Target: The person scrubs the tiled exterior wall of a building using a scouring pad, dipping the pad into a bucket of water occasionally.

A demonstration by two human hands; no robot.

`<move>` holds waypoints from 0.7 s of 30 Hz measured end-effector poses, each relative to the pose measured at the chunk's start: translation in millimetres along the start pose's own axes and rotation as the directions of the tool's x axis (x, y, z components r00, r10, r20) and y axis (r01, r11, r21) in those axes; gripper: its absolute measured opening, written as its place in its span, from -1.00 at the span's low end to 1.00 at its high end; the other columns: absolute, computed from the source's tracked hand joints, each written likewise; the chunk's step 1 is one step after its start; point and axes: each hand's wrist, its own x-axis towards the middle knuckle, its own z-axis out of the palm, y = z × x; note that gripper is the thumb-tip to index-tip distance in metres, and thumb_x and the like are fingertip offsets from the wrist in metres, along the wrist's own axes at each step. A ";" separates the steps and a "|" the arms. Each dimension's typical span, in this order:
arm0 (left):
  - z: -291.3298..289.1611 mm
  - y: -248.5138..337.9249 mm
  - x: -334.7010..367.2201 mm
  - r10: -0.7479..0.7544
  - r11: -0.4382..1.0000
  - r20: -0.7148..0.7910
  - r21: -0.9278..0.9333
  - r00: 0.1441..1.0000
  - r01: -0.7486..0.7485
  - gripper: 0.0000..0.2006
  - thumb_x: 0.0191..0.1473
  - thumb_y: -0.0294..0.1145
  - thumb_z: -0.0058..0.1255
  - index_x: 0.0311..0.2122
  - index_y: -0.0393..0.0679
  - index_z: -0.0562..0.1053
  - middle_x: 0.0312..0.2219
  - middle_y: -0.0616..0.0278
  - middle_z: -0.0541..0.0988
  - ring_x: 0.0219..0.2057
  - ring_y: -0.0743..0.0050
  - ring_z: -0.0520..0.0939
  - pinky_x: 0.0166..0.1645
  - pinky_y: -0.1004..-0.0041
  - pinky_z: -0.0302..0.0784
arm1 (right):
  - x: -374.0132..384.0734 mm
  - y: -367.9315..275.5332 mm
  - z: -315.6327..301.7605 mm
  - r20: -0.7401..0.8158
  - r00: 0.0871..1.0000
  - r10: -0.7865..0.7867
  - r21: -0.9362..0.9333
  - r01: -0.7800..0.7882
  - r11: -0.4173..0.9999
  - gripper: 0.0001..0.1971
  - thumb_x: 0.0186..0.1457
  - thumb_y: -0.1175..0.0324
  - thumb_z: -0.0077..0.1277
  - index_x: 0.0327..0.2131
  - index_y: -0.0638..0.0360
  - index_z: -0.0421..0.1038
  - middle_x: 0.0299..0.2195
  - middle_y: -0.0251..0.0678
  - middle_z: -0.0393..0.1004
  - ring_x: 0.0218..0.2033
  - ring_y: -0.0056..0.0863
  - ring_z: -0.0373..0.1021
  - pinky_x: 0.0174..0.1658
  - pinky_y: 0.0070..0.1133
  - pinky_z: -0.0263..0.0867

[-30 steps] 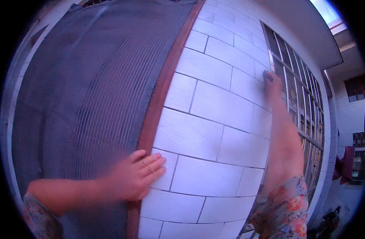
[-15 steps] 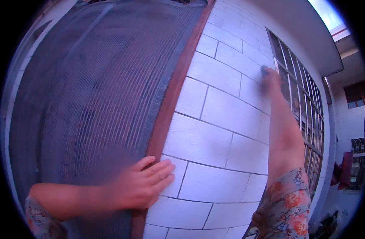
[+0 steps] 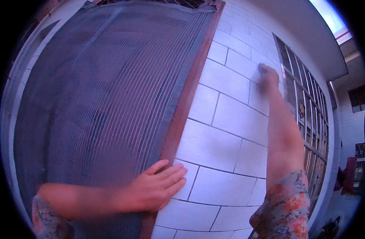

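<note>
Head view: a dark mesh curtain (image 3: 98, 91) fills the left side, the white tile wall (image 3: 208, 141) the middle, w/ a barred window (image 3: 308, 95) at right and a brown frame (image 3: 193, 89) btwn curtain and wall. The L hand (image 3: 157, 191) lies spread flat, fingers straight, across the frame's edge and onto the tiles; nothing is seen in it. The R hand (image 3: 271, 77) is up high near the window, fingers closed around a small dark thing (image 3: 262, 67). The step in hand is prob. pressing this thing on the tiles; contact is likely, but not certain b/c of blur. The next move calls for, it seems, a firm pinch and steady L hand support, as the R hand reaches far. The thing itself looks blackish, roundish, mostly covered by fingers; its material can't be told.
</note>
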 end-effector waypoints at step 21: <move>6.3 0.3 -1.1 -0.004 0.999 -0.036 -0.033 0.999 0.003 -0.63 -0.18 -0.42 -0.07 -0.15 -0.22 0.40 -0.03 0.05 0.37 0.08 0.31 0.31 0.17 0.19 -0.02 | 24.1 -52.8 44.7 -0.059 0.981 -0.185 -0.199 0.170 0.965 -0.71 -0.07 0.43 -0.14 -0.25 -0.11 0.48 -0.31 -0.18 0.47 -0.24 -0.20 0.40 -0.17 -0.39 0.29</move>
